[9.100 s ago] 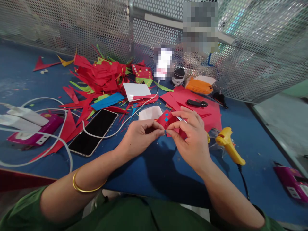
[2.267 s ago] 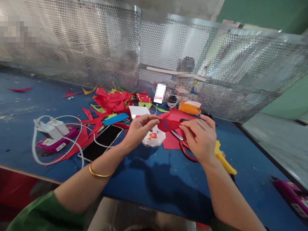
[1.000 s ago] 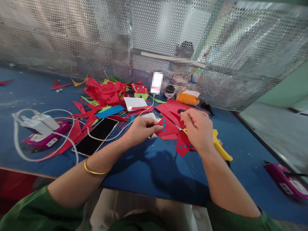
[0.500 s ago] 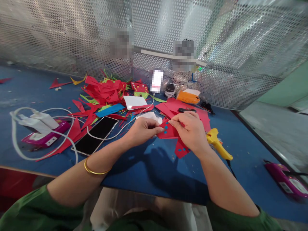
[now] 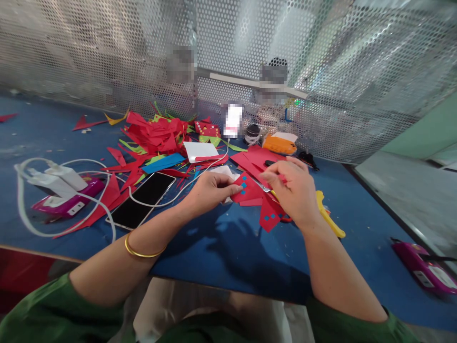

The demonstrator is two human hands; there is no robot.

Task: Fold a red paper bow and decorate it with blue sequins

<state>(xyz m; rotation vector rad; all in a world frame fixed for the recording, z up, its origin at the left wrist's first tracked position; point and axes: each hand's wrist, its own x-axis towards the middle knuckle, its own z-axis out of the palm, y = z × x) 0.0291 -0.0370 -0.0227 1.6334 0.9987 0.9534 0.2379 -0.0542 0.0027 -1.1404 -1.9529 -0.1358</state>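
My left hand (image 5: 214,189) pinches the left edge of a red paper piece (image 5: 253,189) between thumb and fingers. A short row of small blue diamonds runs along that edge, close to my thumb. Off the paper's right side, my right hand (image 5: 296,190) is raised with its fingers loosely curled and apart, and nothing shows in them. Scissors (image 5: 265,188) lie partly under this hand, their handles mostly hidden. Below it rests a second red piece (image 5: 268,216) with blue diamonds near its lower edge.
Red and green paper scraps (image 5: 157,136) heap at the back left. A dark phone (image 5: 144,200), white cables and a purple power strip (image 5: 85,202) lie left. A yellow glue gun (image 5: 330,219) sits right, another purple strip (image 5: 424,267) beyond. Perforated metal sheeting (image 5: 228,52) stands behind.
My right hand has let go of the red paper and moved up and right, uncovering the scissors. My left hand keeps its hold, and more blue diamonds show.
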